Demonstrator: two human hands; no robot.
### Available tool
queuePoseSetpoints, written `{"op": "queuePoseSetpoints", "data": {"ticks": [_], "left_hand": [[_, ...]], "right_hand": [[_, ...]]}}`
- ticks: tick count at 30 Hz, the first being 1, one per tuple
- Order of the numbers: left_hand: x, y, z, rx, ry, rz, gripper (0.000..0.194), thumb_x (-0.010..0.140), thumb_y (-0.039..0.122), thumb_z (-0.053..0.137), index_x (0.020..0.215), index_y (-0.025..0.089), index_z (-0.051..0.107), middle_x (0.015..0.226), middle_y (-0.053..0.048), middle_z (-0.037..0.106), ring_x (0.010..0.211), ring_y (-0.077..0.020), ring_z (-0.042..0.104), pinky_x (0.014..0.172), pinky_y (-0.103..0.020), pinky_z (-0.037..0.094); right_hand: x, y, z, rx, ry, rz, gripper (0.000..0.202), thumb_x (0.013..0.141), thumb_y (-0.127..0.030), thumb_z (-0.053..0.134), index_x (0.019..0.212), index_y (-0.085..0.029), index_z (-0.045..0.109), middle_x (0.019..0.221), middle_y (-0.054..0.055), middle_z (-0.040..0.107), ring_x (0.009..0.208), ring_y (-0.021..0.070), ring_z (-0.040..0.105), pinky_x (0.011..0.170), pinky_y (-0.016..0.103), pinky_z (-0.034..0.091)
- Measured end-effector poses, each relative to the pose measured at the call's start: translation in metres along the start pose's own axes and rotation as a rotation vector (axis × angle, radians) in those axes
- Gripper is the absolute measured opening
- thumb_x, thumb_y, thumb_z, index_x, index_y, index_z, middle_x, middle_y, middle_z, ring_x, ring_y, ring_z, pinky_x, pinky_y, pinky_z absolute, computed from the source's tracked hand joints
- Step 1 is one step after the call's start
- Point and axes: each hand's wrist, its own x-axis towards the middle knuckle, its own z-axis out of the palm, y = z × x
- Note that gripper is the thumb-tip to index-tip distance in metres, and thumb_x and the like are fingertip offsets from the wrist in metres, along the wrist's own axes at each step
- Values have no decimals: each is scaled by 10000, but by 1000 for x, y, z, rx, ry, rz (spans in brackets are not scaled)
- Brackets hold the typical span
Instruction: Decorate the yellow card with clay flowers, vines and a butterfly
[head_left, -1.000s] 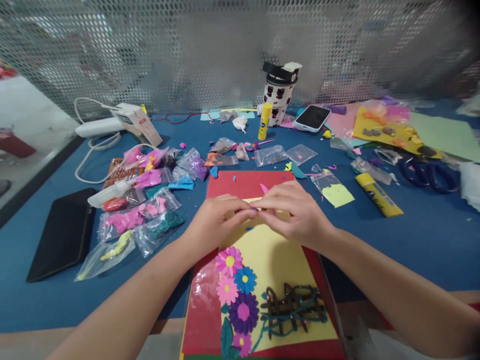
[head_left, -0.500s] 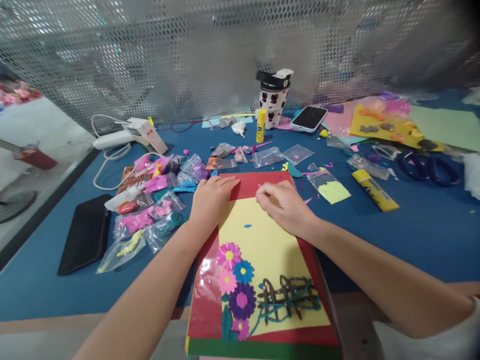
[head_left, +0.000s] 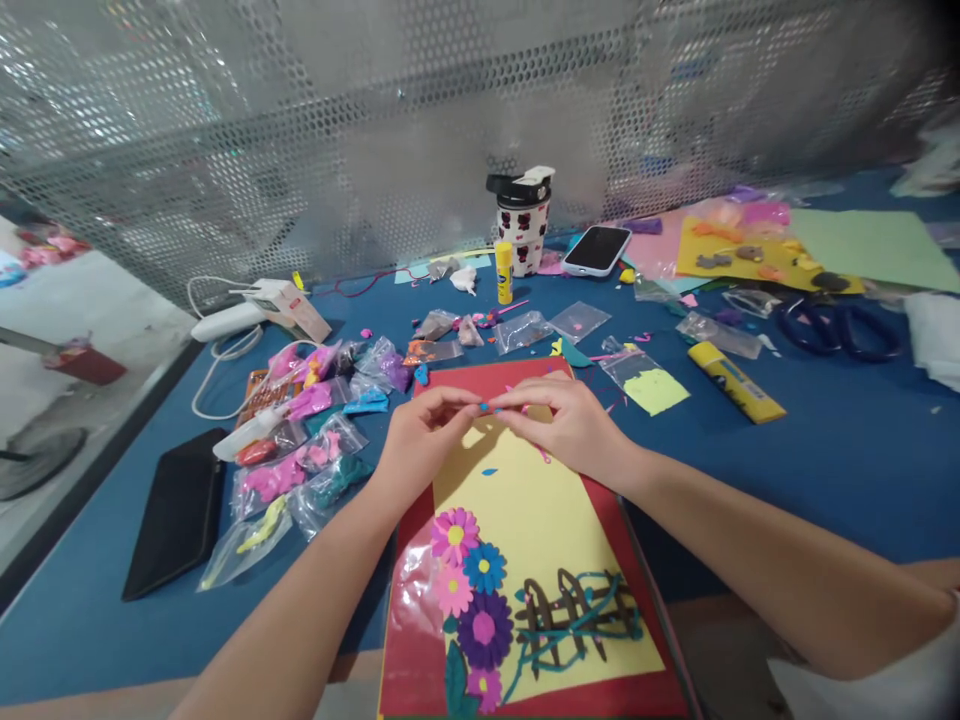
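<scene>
My left hand [head_left: 426, 432] and my right hand [head_left: 564, 420] meet above the top of a yellow sheet [head_left: 540, 510], thumbs and fingertips pinched together. Between the fingertips is a small bit of blue clay [head_left: 484, 407], with blue showing at both hands. Beneath the right hand pokes out the end of a thin pink tool [head_left: 544, 457]. The sheet lies on a red backing [head_left: 416, 600]. On it are pink, blue and purple clay flowers [head_left: 484, 625], a brown fence with teal vines [head_left: 574, 620], and a lone blue petal-shaped piece [head_left: 490, 471].
Clay packets [head_left: 277, 478] and a black tablet-like slab [head_left: 176, 510] lie left. Behind stand a glue stick [head_left: 504, 273] and a patterned tumbler [head_left: 523, 225], beside a phone [head_left: 597, 250]. To the right are a yellow tube-like packet [head_left: 735, 382] and dark-handled scissors [head_left: 840, 328].
My left hand has lifted off the red backing and come in to the right. Both hands now pinch blue clay together. The view has tilted slightly upward.
</scene>
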Motion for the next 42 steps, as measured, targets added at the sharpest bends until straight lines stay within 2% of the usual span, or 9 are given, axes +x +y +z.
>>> {"op": "queuePoseSetpoints", "data": {"ticks": [8,16,19,22,26,31,34,39,42], "left_hand": [[-5,6,6,-104,-42,-38,171,729,310,741,839,188,696,785,-23,717,656,-109,631,606,-229,505],[-7,12,12,-159,-81,-48,109,770,262,692,823,177,649,771,-9,684,703,-105,635,649,-215,511],[-4,6,8,-10,-2,25,176,820,289,635,957,180,652,830,-27,696,726,-125,642,650,-238,509],[-1,0,-1,393,62,185,167,869,269,579,974,187,680,872,-43,716,764,-153,629,712,-285,501],[5,-10,-9,723,-3,335,242,910,193,504,1074,185,682,978,-63,730,918,-205,618,847,-352,490],[6,-20,-8,812,-120,415,478,840,31,445,1278,182,563,1230,-70,655,1127,-227,564,970,-398,449],[5,-15,-7,785,-52,475,425,884,97,482,1297,180,537,1316,-84,601,1215,-229,524,1022,-404,410],[0,0,-2,678,-30,734,295,925,308,562,1190,192,614,1167,-77,686,1093,-198,603,947,-357,455],[-4,2,2,645,60,740,200,924,306,570,1074,222,672,1037,-46,726,974,-169,636,867,-328,483]], "right_hand": [[-4,-4,-2,-4,27,-15,93,841,-283,668,824,-241,749,795,4,754,733,153,683,751,328,454],[-6,-4,-4,-223,98,-282,120,846,-254,663,735,-240,705,722,-25,740,716,147,674,769,364,370],[-4,-5,-6,-101,111,-129,88,819,-244,657,742,-234,697,729,-22,735,686,142,666,747,352,439],[0,-3,-11,174,236,118,98,802,-298,667,787,-209,706,716,2,731,648,147,674,623,303,515],[3,-1,-14,358,289,226,140,810,-317,667,840,-192,722,687,10,730,633,142,696,606,278,566],[0,-2,-8,514,164,294,175,780,-338,696,865,-185,696,811,43,758,774,188,734,607,283,596],[-1,0,-4,522,102,312,181,785,-337,698,874,-181,676,846,53,760,817,194,736,672,297,599],[-2,0,1,526,11,272,141,813,-306,677,899,-195,665,883,29,753,860,165,719,806,312,577],[-2,-3,6,562,-49,296,143,812,-319,675,890,-199,676,894,21,743,854,157,704,803,312,572]]}}
